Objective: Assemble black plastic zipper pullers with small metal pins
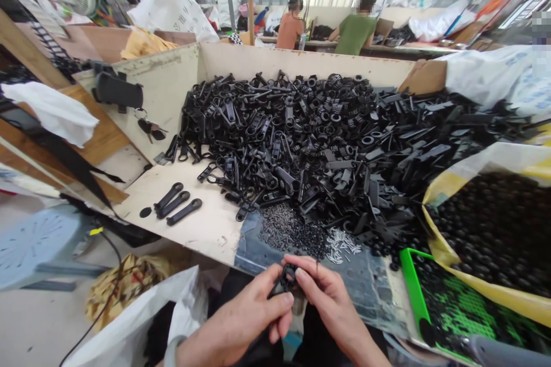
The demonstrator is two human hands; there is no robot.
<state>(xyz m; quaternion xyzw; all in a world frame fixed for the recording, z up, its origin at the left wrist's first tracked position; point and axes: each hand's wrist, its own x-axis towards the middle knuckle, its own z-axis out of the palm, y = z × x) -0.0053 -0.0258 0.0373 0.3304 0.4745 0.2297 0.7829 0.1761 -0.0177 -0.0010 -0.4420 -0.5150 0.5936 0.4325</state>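
Note:
Close to the bench's front edge, my left hand (260,304) is closed around a black plastic part with a ring-shaped end (284,280). My right hand (322,287) pinches the ring end from the other side, its thumb and fingers on it. Fingers cover much of the part, so its full shape is hidden. Just beyond the hands lie small silver pins (341,245) and a heap of tiny dark metal pieces (282,226). Three black handle-like parts (177,204) and a black disc (145,212) rest on the board to the left.
A large pile of black plastic parts (279,137) fills the walled bench. At right stand a yellow-edged bag of black balls (495,218) and a green tray (413,287). A white sack (142,327) and blue stool (41,241) are lower left. Two people work at the back.

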